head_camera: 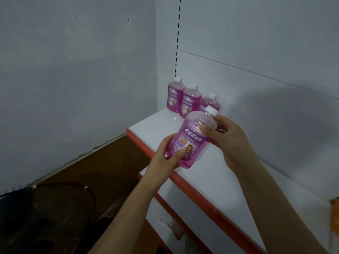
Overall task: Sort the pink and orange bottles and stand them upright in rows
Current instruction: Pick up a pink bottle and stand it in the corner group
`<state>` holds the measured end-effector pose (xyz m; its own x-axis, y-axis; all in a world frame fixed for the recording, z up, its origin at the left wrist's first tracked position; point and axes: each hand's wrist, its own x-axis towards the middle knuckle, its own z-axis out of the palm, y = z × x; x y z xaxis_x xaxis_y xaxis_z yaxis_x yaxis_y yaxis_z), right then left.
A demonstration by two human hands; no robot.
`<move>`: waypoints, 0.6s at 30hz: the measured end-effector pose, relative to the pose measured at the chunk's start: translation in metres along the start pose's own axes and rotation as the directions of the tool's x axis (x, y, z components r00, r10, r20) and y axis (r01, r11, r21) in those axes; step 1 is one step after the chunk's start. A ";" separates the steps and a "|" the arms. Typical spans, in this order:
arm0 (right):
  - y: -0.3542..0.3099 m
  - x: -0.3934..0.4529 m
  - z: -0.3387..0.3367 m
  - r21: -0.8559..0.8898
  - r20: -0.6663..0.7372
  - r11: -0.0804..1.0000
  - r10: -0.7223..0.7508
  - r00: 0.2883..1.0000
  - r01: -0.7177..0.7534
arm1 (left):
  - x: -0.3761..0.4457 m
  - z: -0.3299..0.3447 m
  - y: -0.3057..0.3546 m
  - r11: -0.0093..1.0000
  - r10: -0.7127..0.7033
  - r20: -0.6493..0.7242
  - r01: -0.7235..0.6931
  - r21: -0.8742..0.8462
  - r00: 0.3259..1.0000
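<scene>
A pink bottle (pixel 192 138) with a white cap and a purple label is held tilted above the front edge of the white shelf (pixel 238 180). My left hand (pixel 165 158) grips its base and my right hand (pixel 225 136) grips its shoulder just below the cap. Three more pink bottles stand upright in a row at the shelf's far left corner: one (pixel 175 94) at the back, one (pixel 189 100) in the middle, and one (pixel 211 102) partly hidden behind the held bottle. A blurred orange object (pixel 334 217) shows at the right edge.
The shelf has a red front strip (pixel 201 197) and a white back panel (pixel 256 52) with a slotted upright. A grey wall stands to the left. Below left lie a brown floor and a dark round object (pixel 45 217). A lower shelf sits beneath.
</scene>
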<state>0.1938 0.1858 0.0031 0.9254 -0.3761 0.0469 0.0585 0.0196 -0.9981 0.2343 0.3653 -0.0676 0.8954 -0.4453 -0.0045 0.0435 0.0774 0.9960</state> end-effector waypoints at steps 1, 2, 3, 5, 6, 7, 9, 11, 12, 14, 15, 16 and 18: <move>0.005 0.015 0.006 0.004 -0.008 1.000 -0.004 1.000 0.004 | 0.015 -0.007 -0.001 1.000 -0.004 -0.001 0.004 0.020 1.000; 0.009 0.029 0.013 -0.005 -0.022 1.000 -0.016 1.000 0.016 | 0.030 -0.012 -0.003 0.998 -0.006 -0.002 0.006 0.063 1.000; 0.014 0.045 0.020 -0.032 -0.045 0.999 -0.032 0.998 0.031 | 0.046 -0.017 -0.005 0.993 -0.001 -0.004 0.001 0.121 1.000; 0.022 0.075 0.036 -0.123 -0.087 0.991 -0.059 0.994 0.048 | 0.079 -0.024 -0.013 0.971 0.038 -0.017 -0.033 0.237 0.999; 0.025 0.088 0.043 -0.155 -0.096 0.987 -0.062 0.993 0.047 | 0.096 -0.025 -0.021 0.951 0.072 -0.042 -0.056 0.304 0.997; 0.028 0.102 0.051 -0.182 -0.098 0.982 -0.065 0.993 0.047 | 0.112 -0.027 -0.027 0.917 0.106 -0.078 -0.068 0.392 0.991; 0.036 0.128 0.064 -0.252 -0.095 0.966 -0.090 0.991 0.064 | 0.141 -0.030 -0.038 0.788 0.179 -0.167 -0.039 0.615 0.969; 0.042 0.151 0.074 -0.282 -0.100 0.955 -0.119 0.988 0.086 | 0.161 -0.034 -0.043 0.664 0.254 -0.230 0.003 0.747 0.939; 0.045 0.163 0.078 -0.292 -0.106 0.952 -0.124 0.987 0.089 | 0.170 -0.036 -0.044 0.657 0.260 -0.240 0.011 0.754 0.935; 0.050 0.184 0.086 -0.327 -0.109 0.942 -0.121 0.987 0.079 | 0.188 -0.042 -0.045 0.708 0.253 -0.254 0.000 0.706 0.933; 0.050 0.194 0.089 -0.350 -0.101 0.933 -0.122 0.987 0.079 | 0.198 -0.046 -0.045 0.739 0.248 -0.259 -0.009 0.673 0.934; 0.049 0.204 0.093 -0.377 -0.083 0.922 -0.129 0.988 0.089 | 0.211 -0.051 -0.045 0.760 0.239 -0.262 -0.012 0.650 0.935; 0.048 0.225 0.099 -0.441 -0.036 0.890 -0.147 0.988 0.116 | 0.238 -0.065 -0.049 0.785 0.222 -0.251 -0.020 0.619 0.942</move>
<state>0.4415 0.1938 -0.0303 0.8925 -0.4081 0.1919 -0.0052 -0.4348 -0.9005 0.4740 0.3140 -0.1234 0.9645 -0.1783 0.1949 -0.2583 -0.4827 0.8368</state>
